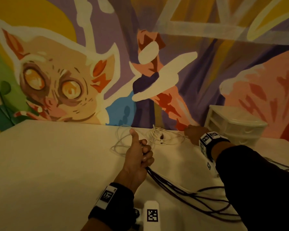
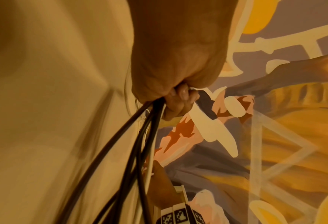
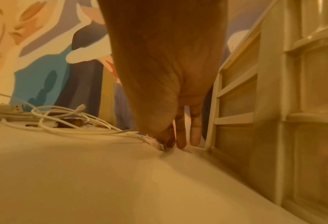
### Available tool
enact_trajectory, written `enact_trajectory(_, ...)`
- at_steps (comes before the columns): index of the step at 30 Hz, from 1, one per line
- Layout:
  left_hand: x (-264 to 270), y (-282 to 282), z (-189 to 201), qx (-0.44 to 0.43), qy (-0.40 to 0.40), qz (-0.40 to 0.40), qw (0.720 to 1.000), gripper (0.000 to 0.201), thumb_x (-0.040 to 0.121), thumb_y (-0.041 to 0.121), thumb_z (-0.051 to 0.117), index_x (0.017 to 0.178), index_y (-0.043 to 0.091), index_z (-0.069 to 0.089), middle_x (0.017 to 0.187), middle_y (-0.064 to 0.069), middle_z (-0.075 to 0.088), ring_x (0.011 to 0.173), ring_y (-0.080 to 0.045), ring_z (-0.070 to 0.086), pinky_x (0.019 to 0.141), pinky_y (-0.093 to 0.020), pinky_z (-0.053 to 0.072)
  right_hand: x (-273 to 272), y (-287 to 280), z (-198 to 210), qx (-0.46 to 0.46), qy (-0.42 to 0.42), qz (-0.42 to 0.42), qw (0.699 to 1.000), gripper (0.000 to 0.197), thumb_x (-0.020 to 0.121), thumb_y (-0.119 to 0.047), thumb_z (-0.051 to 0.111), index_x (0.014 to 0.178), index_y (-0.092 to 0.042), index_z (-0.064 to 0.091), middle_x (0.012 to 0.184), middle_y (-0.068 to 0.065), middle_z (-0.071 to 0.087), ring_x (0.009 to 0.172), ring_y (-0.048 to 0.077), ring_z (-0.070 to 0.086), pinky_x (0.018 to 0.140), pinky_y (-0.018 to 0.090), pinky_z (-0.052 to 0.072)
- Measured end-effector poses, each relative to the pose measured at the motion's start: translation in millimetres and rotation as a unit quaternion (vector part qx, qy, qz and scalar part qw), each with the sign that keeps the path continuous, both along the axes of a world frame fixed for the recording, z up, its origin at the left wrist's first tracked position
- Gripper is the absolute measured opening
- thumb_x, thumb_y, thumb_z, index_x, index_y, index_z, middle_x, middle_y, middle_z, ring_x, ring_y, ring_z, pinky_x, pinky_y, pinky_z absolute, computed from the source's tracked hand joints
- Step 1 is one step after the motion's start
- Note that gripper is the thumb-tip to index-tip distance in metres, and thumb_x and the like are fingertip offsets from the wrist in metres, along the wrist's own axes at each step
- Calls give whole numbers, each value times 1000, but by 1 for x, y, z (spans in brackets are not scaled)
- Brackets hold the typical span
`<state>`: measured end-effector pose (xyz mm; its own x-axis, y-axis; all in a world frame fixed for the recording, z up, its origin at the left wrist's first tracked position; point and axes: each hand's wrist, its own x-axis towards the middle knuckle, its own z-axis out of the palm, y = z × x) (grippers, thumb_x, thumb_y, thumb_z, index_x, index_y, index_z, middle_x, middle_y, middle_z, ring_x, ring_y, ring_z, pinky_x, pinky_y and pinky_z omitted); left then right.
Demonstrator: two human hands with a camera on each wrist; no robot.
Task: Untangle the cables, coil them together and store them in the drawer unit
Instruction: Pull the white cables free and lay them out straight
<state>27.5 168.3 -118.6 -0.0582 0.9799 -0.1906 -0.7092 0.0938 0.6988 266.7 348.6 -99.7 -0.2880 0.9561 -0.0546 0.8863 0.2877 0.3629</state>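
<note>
My left hand (image 1: 137,157) is fisted round the stiffer black cables (image 1: 182,190) while my right hand (image 1: 194,133) pinches the floppy, snaggy white cables (image 1: 163,137) near one end.

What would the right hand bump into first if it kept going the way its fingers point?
Its fingertips point down, so the right hand already meets the white table by the white cable. The drawer unit stands just beside it.
</note>
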Motion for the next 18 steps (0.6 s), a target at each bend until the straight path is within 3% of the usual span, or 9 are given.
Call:
enact_trajectory(4, -2, -4, 1, 7, -2, -12, 1000, 57, 96, 74, 48, 71, 22, 47, 56, 6, 33, 37, -4, 24, 30, -18, 19, 2, -5, 21, -16, 29, -24, 999, 35, 103, -30, 61, 134, -13, 61, 138, 12, 65, 126, 32, 64, 103, 40, 52)
enact_trajectory(6, -2, -6, 3, 10, 4, -18, 1000, 56, 97, 72, 49, 71, 22, 46, 57, 6, 33, 37, -4, 24, 30, -18, 19, 4, -17, 54, -16, 175, -35, 984, 26, 102, -35, 64, 109, -10, 70, 113, 12, 73, 111, 32, 70, 94, 40, 54)
enact_trajectory(7, -3, -7, 3, 11, 5, -19, 1000, 55, 97, 71, 50, 71, 22, 46, 57, 6, 33, 37, -4, 24, 30, -18, 19, 5, -25, 75, -4, 288, -36, 957, 27, 101, -34, 65, 92, -10, 72, 95, 11, 74, 98, 31, 73, 84, 39, 56)
enact_trajectory(8, -3, -8, 3, 11, 6, -19, 1000, 55, 97, 70, 50, 71, 22, 46, 58, 6, 33, 37, -4, 24, 30, -18, 20, 8, -37, 95, 24, 412, -31, 910, 31, 101, -32, 65, 81, -9, 73, 82, 10, 74, 86, 28, 75, 75, 36, 57)
enact_trajectory(9, -4, -9, 4, 12, 7, -18, 1000, 54, 97, 69, 51, 71, 22, 46, 58, 6, 33, 37, -4, 24, 30, -18, 20, 11, -52, 112, 56, 539, -21, 840, 33, 101, -28, 65, 77, -8, 74, 76, 9, 74, 77, 24, 75, 67, 32, 58)
enact_trajectory(11, -4, -9, 4, 17, 11, -18, 1000, 53, 96, 69, 53, 71, 23, 46, 59, 6, 32, 37, -5, 24, 30, -18, 19, 17, -91, 134, 91, 739, 16, 667, 27, 102, -21, 64, 86, -5, 78, 81, 11, 76, 76, 20, 73, 65, 26, 59)
enact_trajectory(14, -1, -11, 8, 18, 28, -11, 999, 53, 93, 71, 56, 72, 24, 45, 60, 6, 32, 39, -5, 24, 32, -18, 19, 18, -148, 131, 38, 872, 31, 488, 21, 102, -24, 63, 90, -14, 77, 99, 5, 79, 91, 18, 71, 85, 32, 59)
enact_trajectory(16, 1, -14, 11, 21, 41, -7, 999, 54, 93, 72, 57, 72, 23, 45, 60, 6, 33, 40, -5, 25, 33, -18, 19, 18, -172, 112, -55, 934, 32, 350, 22, 104, -27, 61, 87, -18, 71, 113, 4, 81, 96, 14, 73, 83, 29, 58)
enact_trajectory(18, 3, -18, 13, 23, 55, -3, 998, 54, 92, 72, 58, 72, 23, 45, 60, 6, 33, 40, -4, 25, 33, -18, 19, 15, -182, 87, -139, 958, 16, 250, 21, 105, -31, 60, 91, -18, 68, 108, 3, 81, 99, 13, 77, 71, 22, 60)
